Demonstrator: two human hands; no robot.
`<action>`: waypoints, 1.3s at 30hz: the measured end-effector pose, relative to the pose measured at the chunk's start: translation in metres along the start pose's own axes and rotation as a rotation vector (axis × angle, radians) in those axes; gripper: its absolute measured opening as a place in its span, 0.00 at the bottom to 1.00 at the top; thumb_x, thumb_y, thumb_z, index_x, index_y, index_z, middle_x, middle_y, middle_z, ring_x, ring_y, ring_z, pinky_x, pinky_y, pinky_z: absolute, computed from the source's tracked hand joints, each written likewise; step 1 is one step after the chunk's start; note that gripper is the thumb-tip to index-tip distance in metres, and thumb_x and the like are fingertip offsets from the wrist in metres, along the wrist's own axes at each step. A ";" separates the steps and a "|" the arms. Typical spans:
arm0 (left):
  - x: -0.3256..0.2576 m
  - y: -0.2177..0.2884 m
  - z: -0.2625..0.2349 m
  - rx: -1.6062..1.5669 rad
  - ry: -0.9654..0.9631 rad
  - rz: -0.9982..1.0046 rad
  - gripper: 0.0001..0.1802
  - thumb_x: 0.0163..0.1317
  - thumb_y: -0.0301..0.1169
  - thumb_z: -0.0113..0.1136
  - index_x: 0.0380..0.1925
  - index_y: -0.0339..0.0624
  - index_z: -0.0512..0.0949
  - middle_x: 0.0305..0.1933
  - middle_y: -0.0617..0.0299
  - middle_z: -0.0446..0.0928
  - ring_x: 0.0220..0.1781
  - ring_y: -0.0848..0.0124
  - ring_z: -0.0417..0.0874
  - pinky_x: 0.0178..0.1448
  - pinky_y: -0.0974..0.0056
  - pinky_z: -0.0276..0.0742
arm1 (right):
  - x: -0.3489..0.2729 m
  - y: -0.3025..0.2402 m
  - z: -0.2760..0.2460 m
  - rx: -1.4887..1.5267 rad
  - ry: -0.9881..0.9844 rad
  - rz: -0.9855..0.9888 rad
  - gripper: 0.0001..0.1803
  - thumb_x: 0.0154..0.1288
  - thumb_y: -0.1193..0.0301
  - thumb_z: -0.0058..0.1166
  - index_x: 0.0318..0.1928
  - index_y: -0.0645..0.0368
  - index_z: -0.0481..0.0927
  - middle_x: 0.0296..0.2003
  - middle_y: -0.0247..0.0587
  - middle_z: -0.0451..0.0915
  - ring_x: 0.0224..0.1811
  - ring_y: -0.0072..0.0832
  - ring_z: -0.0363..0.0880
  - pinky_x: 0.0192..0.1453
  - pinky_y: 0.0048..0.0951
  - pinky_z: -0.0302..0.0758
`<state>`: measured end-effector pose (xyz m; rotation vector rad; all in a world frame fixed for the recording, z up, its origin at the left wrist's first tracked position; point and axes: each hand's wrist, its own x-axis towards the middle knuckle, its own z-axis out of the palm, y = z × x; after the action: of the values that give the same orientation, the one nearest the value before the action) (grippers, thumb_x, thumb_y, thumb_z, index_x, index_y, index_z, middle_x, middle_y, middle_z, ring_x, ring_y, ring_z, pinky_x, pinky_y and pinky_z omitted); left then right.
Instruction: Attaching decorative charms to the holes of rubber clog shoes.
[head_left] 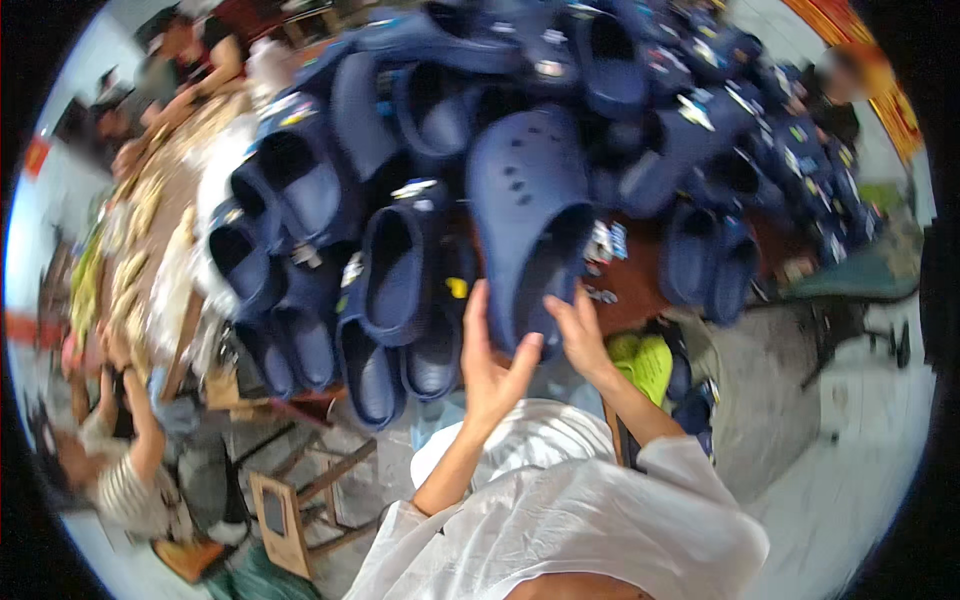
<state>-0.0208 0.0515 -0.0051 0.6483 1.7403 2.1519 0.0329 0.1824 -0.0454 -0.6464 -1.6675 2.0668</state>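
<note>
A navy blue clog (530, 215) stands tilted in front of a big heap of matching navy clogs (400, 200) piled on a table. My left hand (490, 355) cups the clog's heel end from below, fingers spread along its side. My right hand (580, 325) grips the rim of its opening from the right. White sleeves cover both my upper arms. More clogs (380, 290) sit in pairs just left of my left hand, openings facing me.
A wooden stool (300, 500) stands on the floor at lower left. A person in a striped top (130, 470) sits at far left beside a long table of pale items (150, 230). Another person (840, 90) sits at upper right. A yellow-green item (645, 360) lies under the table.
</note>
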 end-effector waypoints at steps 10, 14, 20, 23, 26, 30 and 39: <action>-0.030 -0.020 0.011 0.038 0.042 -0.046 0.39 0.49 0.14 0.45 0.68 0.31 0.61 0.68 0.50 0.66 0.71 0.63 0.66 0.75 0.62 0.54 | -0.027 0.014 -0.076 -0.470 0.363 -0.437 0.19 0.73 0.72 0.47 0.61 0.64 0.68 0.47 0.43 0.74 0.46 0.28 0.73 0.52 0.29 0.71; -0.053 -0.029 0.005 0.031 -0.078 -0.121 0.39 0.45 0.15 0.46 0.65 0.29 0.64 0.66 0.47 0.67 0.71 0.59 0.67 0.76 0.60 0.55 | -0.020 0.022 -0.131 -0.524 0.620 -0.469 0.18 0.72 0.75 0.45 0.60 0.64 0.68 0.54 0.48 0.68 0.53 0.32 0.70 0.57 0.32 0.70; -0.086 -0.038 0.024 -0.077 -0.220 -0.302 0.38 0.50 0.17 0.46 0.67 0.30 0.61 0.69 0.46 0.65 0.71 0.60 0.67 0.76 0.59 0.56 | -0.008 0.015 -0.184 -1.110 0.729 -0.504 0.26 0.58 0.78 0.56 0.59 0.62 0.68 0.58 0.52 0.65 0.65 0.49 0.59 0.69 0.46 0.56; -0.094 -0.041 0.035 -0.129 -0.261 -0.359 0.38 0.51 0.17 0.46 0.68 0.31 0.59 0.68 0.46 0.66 0.71 0.61 0.67 0.75 0.60 0.57 | -0.011 0.031 -0.212 -1.288 0.685 -0.389 0.28 0.54 0.78 0.57 0.58 0.58 0.71 0.60 0.49 0.65 0.66 0.49 0.59 0.69 0.48 0.56; -0.102 -0.048 0.039 -0.162 -0.298 -0.408 0.39 0.52 0.15 0.44 0.70 0.33 0.57 0.68 0.46 0.65 0.70 0.61 0.67 0.74 0.61 0.58 | -0.012 0.035 -0.223 -1.397 0.624 -0.436 0.20 0.60 0.80 0.46 0.54 0.61 0.75 0.57 0.44 0.70 0.66 0.44 0.63 0.68 0.42 0.59; -0.106 -0.045 0.041 -0.185 -0.358 -0.479 0.39 0.54 0.13 0.43 0.71 0.37 0.54 0.65 0.47 0.66 0.65 0.65 0.69 0.69 0.65 0.63 | -0.018 0.028 -0.235 -1.394 0.580 -0.452 0.22 0.58 0.80 0.50 0.55 0.62 0.74 0.56 0.47 0.71 0.63 0.45 0.66 0.66 0.42 0.61; -0.133 -0.060 0.024 -0.181 -0.293 -0.562 0.40 0.55 0.15 0.41 0.72 0.40 0.52 0.65 0.47 0.65 0.65 0.65 0.68 0.69 0.63 0.62 | -0.031 0.033 -0.185 -0.998 0.640 -0.600 0.25 0.55 0.83 0.52 0.56 0.63 0.71 0.54 0.52 0.69 0.60 0.48 0.67 0.67 0.43 0.62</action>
<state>0.1018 0.0191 -0.0800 0.3471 1.3499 1.6990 0.1654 0.3045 -0.1076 -0.8211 -2.0338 0.4510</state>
